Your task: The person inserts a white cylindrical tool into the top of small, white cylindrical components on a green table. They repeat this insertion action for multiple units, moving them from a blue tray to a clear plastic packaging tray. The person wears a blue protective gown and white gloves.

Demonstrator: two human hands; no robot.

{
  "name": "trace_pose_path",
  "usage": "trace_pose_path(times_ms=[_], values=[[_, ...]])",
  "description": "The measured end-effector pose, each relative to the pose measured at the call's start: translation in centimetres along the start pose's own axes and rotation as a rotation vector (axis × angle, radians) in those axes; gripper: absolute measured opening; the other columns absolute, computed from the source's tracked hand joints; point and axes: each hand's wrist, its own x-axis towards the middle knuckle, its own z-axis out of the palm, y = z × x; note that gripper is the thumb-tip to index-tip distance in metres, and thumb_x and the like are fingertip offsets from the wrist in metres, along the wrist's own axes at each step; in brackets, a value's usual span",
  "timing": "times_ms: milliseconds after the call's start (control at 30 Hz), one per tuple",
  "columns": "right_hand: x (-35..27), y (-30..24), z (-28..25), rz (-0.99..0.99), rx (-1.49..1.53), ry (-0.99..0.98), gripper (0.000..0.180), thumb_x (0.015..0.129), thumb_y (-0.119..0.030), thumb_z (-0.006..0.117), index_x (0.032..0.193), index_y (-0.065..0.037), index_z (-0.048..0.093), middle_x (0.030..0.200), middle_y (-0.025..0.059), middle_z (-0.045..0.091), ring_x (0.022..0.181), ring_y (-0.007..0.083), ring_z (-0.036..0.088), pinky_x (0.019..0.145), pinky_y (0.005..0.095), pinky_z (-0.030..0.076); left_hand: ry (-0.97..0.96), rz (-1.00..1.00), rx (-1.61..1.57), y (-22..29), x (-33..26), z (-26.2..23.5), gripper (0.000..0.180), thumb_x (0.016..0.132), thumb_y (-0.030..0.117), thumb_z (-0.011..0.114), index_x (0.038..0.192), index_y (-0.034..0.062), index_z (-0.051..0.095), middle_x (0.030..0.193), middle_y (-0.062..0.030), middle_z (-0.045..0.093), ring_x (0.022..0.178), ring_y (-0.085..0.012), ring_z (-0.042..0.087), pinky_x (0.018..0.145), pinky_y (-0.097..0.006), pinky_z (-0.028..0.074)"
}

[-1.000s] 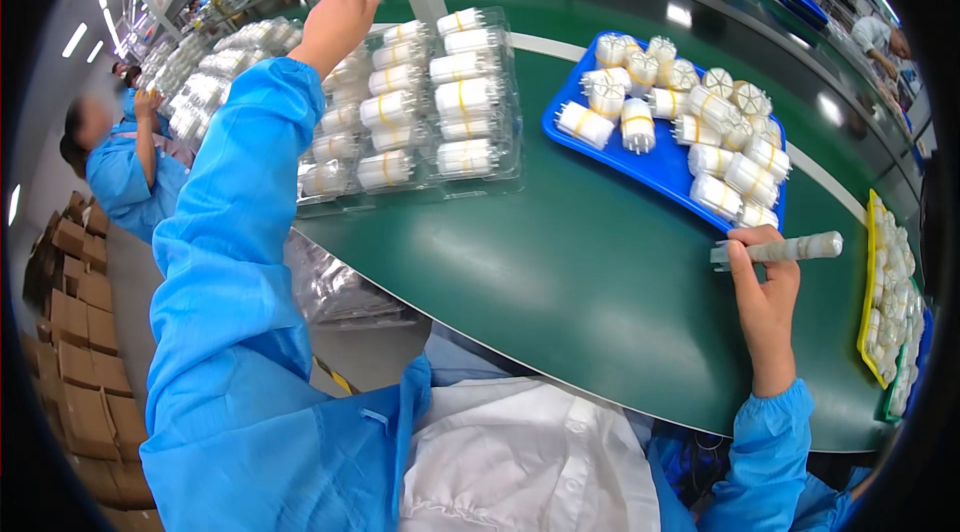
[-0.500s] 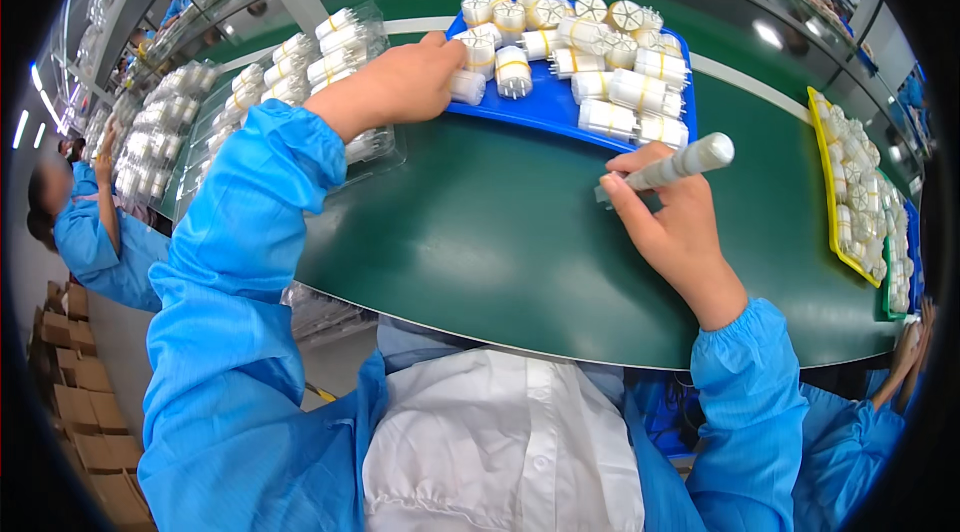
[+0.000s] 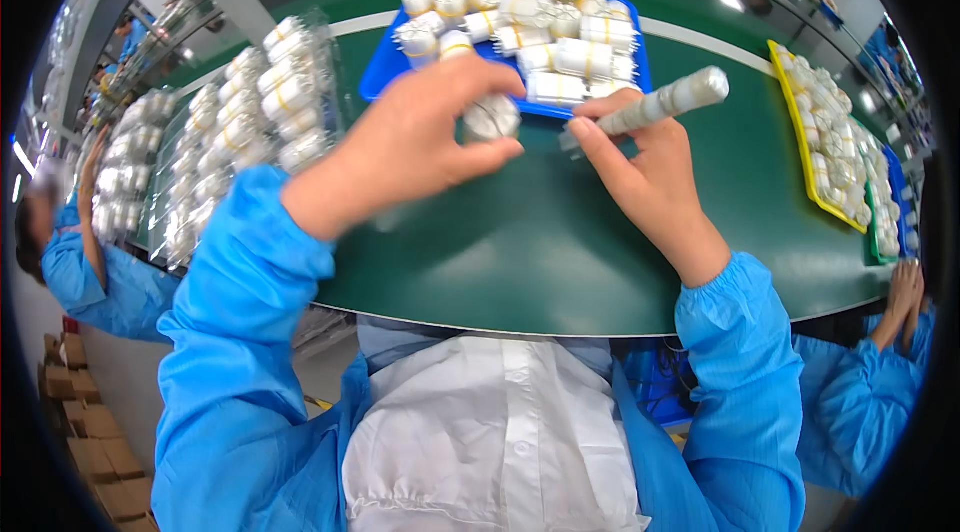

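Observation:
Between the thumb and fingers of my left hand (image 3: 425,127) is a white cylindrical part (image 3: 492,118), its round end with dark radial lines facing up. It is over the near edge of a blue tray (image 3: 375,72), which holds several similar white cylinders (image 3: 585,57) with yellow bands and thin pins. My right hand (image 3: 650,167) grips a thick whitish pen-like tool (image 3: 668,102) whose thin, clear-looking tip points left. The tip is close to the cylinder but apart from it. Blur hides the tip's exact shape.
Clear plastic trays (image 3: 250,117) of white cylinders stand at left. A yellow tray (image 3: 800,137) and a green tray (image 3: 880,232) of parts lie at right. Co-workers in blue sleeves sit at left (image 3: 105,267) and right (image 3: 870,382). The green table (image 3: 480,272) has its edge before me.
My left hand has moved from the tray's left side toward my right hand, bringing a white cylinder with it. My right hand still holds the tool. The whole view has shifted slightly.

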Motion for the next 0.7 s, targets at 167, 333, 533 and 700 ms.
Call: trace_pose_path(times_ms=[167,333,533,700], values=[[0.5,0.3,-0.3,-0.012,0.092,0.028,0.021,0.091,-0.019,0.072,0.098,0.001,0.071,0.081,0.0082,0.071,0.068,0.0133,0.063,0.062,0.0283,0.051,0.091,-0.299,-0.272,1.9,-1.6,6.6,0.053,0.074,0.015,0.089,0.12,0.0034,0.064,0.114,-0.0087,0.069,0.098,-0.0195,0.066,0.084,-0.031,0.053],[0.1,0.6,-0.2,-0.006,0.058,-0.008,0.02,0.092,-0.018,0.072,0.097,0.001,0.071,0.081,0.0071,0.07,0.067,0.0132,0.063,0.062,0.0282,0.051,0.09,-0.247,-0.332,1.6,-1.4,6.9,0.067,0.074,0.014,0.088,0.132,0.0022,0.054,0.115,-0.01,0.071,0.098,-0.019,0.067,0.084,-0.031,0.054],[0.3,0.2,-0.1,0.005,0.04,-0.042,0.02,0.092,-0.018,0.072,0.098,0.001,0.071,0.082,0.0089,0.069,0.069,0.0146,0.064,0.063,0.0304,0.052,0.119,-0.187,-0.348,1.2,-1.6,7.5,0.074,0.076,0.013,0.086,0.139,0.0033,0.048,0.116,-0.0116,0.071,0.101,-0.0194,0.067,0.084,-0.031,0.053],[0.3,-0.1,0.0,0.02,0.02,-0.081,0.022,0.092,-0.019,0.071,0.099,0.002,0.071,0.081,0.0102,0.068,0.071,0.016,0.065,0.065,0.0308,0.053,0.107,-0.226,-0.307,1.3,-1.7,7.7,0.071,0.076,0.012,0.085,0.137,0.003,0.048,0.12,-0.0126,0.068,0.106,-0.0192,0.065,0.085,-0.03,0.051]])
